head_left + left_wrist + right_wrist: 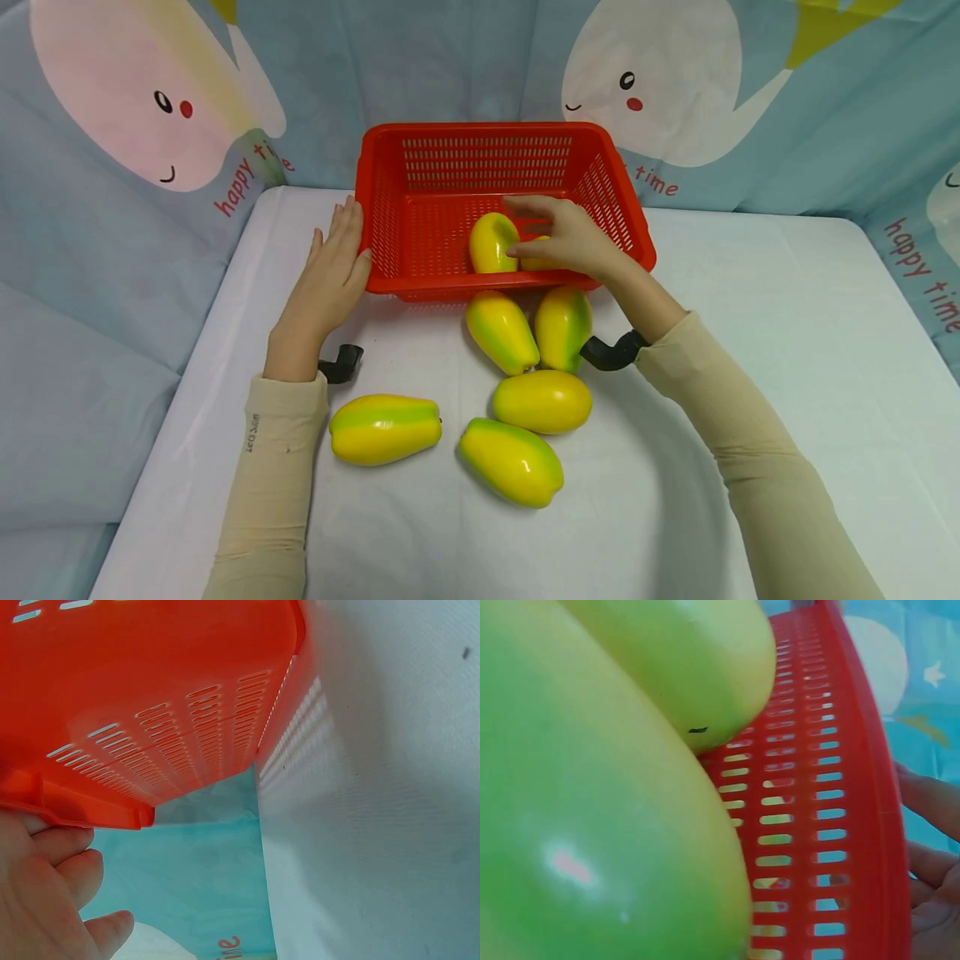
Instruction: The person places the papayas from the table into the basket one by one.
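Observation:
A red plastic basket [487, 283] with slotted walls stands at the back of the table. My left hand [322, 279] lies along its left rim, fingers straight and touching the edge; the left wrist view shows those fingers [79, 874] at the rim's underside. Over the basket's front right, my right hand [573, 237] has thumb and fingers spread apart with nothing between them. Two yellow papayas lie inside: one papaya [491, 242] is in plain sight, the other papaya [534, 257] is partly hidden beneath my right hand. In the right wrist view, green-yellow papayas [607, 825] fill the left side.
Several more papayas lie on the white table [405, 542] before the basket. Two, a left papaya [501, 332] and a right papaya [562, 325], sit close to its front wall. A blue printed cloth [450, 58] hangs behind. Black wrist mounts [611, 352] stick out from both wrists.

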`<state>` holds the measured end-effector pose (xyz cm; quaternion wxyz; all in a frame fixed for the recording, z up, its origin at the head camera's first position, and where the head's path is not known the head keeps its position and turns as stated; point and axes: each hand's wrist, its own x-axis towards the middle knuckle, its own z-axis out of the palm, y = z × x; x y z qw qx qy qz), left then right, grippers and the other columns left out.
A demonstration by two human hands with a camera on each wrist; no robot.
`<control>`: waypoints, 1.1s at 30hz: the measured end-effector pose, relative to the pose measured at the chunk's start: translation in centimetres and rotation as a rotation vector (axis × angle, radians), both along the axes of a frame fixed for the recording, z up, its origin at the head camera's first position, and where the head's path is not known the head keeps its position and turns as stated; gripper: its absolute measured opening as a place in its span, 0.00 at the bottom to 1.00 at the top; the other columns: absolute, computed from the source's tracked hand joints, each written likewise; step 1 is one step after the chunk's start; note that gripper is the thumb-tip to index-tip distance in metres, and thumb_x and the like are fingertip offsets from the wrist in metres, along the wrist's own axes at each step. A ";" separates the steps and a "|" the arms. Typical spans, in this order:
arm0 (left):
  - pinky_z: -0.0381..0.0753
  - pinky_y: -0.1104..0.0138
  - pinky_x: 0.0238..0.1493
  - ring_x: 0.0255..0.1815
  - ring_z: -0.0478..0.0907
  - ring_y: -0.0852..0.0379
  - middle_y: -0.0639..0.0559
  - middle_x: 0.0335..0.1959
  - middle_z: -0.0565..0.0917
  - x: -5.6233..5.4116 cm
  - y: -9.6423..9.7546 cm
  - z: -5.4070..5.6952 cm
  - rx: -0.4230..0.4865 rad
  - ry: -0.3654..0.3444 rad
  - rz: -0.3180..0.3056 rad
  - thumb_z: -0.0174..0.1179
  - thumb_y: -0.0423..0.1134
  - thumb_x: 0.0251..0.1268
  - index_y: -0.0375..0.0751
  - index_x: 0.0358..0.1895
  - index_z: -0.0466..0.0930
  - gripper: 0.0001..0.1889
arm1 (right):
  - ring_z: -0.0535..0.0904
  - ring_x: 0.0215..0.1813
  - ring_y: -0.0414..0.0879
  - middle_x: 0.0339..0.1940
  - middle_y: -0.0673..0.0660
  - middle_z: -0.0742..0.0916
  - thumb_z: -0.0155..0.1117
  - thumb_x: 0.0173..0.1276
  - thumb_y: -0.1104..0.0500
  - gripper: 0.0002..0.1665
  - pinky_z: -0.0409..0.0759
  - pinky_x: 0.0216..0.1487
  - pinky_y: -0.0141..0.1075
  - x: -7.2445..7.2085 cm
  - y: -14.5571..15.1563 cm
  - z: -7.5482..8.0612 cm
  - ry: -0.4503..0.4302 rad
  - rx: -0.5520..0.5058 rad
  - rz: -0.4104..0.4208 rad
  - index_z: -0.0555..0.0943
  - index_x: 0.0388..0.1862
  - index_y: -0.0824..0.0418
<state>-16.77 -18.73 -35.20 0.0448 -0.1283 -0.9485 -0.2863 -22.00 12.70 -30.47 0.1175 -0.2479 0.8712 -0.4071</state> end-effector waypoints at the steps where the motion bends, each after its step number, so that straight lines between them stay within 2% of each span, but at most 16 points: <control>1: 0.31 0.51 0.72 0.76 0.34 0.55 0.49 0.76 0.41 0.0 0.0 0.0 0.001 0.001 -0.001 0.35 0.44 0.72 0.40 0.75 0.38 0.32 | 0.71 0.64 0.50 0.66 0.54 0.74 0.70 0.58 0.57 0.38 0.72 0.61 0.44 0.2 0.2 0.1 -0.008 -0.017 -0.001 0.69 0.68 0.58; 5: 0.32 0.50 0.72 0.76 0.34 0.55 0.50 0.76 0.40 0.0 -0.1 -0.1 0.002 0.005 -0.007 0.35 0.44 0.72 0.39 0.75 0.38 0.32 | 0.72 0.63 0.52 0.65 0.53 0.75 0.70 0.58 0.58 0.37 0.73 0.59 0.44 0.9 0.7 0.5 -0.045 -0.081 -0.009 0.70 0.67 0.58; 10: 0.32 0.50 0.71 0.76 0.34 0.56 0.50 0.76 0.40 -0.1 -0.1 -0.3 0.001 0.009 -0.013 0.34 0.44 0.73 0.39 0.75 0.38 0.32 | 0.74 0.61 0.48 0.64 0.51 0.76 0.70 0.58 0.58 0.36 0.74 0.58 0.42 2.1 1.5 0.9 -0.053 -0.112 -0.026 0.71 0.67 0.58; 12: 0.31 0.51 0.72 0.76 0.34 0.56 0.50 0.76 0.40 -0.1 -0.1 -0.3 0.002 0.008 -0.012 0.34 0.44 0.73 0.39 0.75 0.38 0.32 | 0.74 0.61 0.48 0.64 0.52 0.76 0.70 0.58 0.59 0.36 0.73 0.59 0.43 2.7 1.8 1.0 -0.037 -0.117 -0.020 0.71 0.67 0.59; 16: 0.31 0.52 0.72 0.76 0.34 0.56 0.51 0.76 0.40 -0.1 -0.1 -0.2 0.000 0.006 -0.007 0.35 0.44 0.73 0.39 0.75 0.38 0.32 | 0.73 0.63 0.54 0.65 0.57 0.75 0.69 0.59 0.63 0.35 0.72 0.60 0.46 4.0 2.3 1.3 -0.007 -0.143 0.018 0.70 0.66 0.64; 20: 0.30 0.52 0.72 0.76 0.34 0.55 0.50 0.76 0.39 0.0 -0.1 -0.2 -0.003 0.003 -0.004 0.34 0.45 0.73 0.39 0.75 0.37 0.32 | 0.72 0.63 0.57 0.64 0.60 0.75 0.68 0.58 0.68 0.33 0.71 0.59 0.49 5.3 3.0 0.9 0.028 -0.187 0.061 0.71 0.64 0.68; 29: 0.31 0.52 0.72 0.76 0.33 0.56 0.52 0.76 0.39 -0.1 -0.1 -0.2 -0.001 -0.001 -0.004 0.34 0.45 0.73 0.40 0.75 0.37 0.32 | 0.71 0.64 0.48 0.62 0.59 0.77 0.68 0.52 0.76 0.35 0.70 0.61 0.36 9.2 4.8 -0.1 0.139 -0.270 0.147 0.72 0.61 0.72; 33: 0.31 0.52 0.72 0.76 0.33 0.57 0.52 0.76 0.39 -0.1 -0.1 -0.2 -0.003 0.001 0.000 0.35 0.45 0.73 0.40 0.75 0.37 0.32 | 0.72 0.62 0.47 0.61 0.56 0.78 0.68 0.48 0.79 0.37 0.70 0.61 0.35 11.1 5.3 -0.2 0.177 -0.315 0.181 0.71 0.60 0.74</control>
